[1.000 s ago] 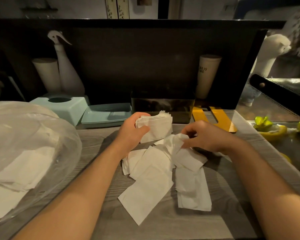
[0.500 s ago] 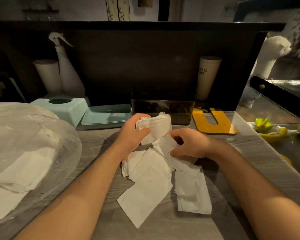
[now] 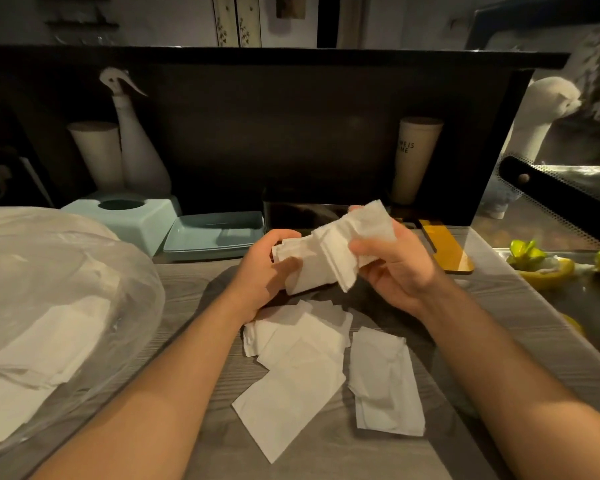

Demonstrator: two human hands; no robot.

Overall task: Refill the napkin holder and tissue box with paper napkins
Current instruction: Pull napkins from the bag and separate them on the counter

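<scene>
The tabletop (image 3: 174, 306) of grey wood grain runs under everything, the fingers working above its middle. Well left of the fingers bulges a clear bag (image 3: 59, 306) with white napkins showing through it. Beyond the fingers, against the dark back wall, stands a dark box (image 3: 302, 216); it looks like the napkin holder, and no paper shows in the part that can be seen. Left of that, farther from the fingers, lies a pale blue tray (image 3: 215, 233), likely the tissue box's base, and past it the pale blue tissue box (image 3: 125, 216), its round hole dark with no paper showing.

Below the fingers, toward the person, loose napkins (image 3: 305, 372) lie scattered flat and overlapping on the tabletop. Just above them, off the tabletop, is the stack (image 3: 326, 258) of folded napkins.

The left hand (image 3: 264, 275) grips the stack's left end, thumb on top and fingers curled beneath. The right hand (image 3: 392, 268) pinches a further wad of napkins, thumb pressed over them, and lays it against the stack's right side.

As I judge it, the task is early: napkins are being gathered and squared into one pile, several sheets remain on the tabletop to collect, and both holder and tissue box appear yet to be filled.
</scene>
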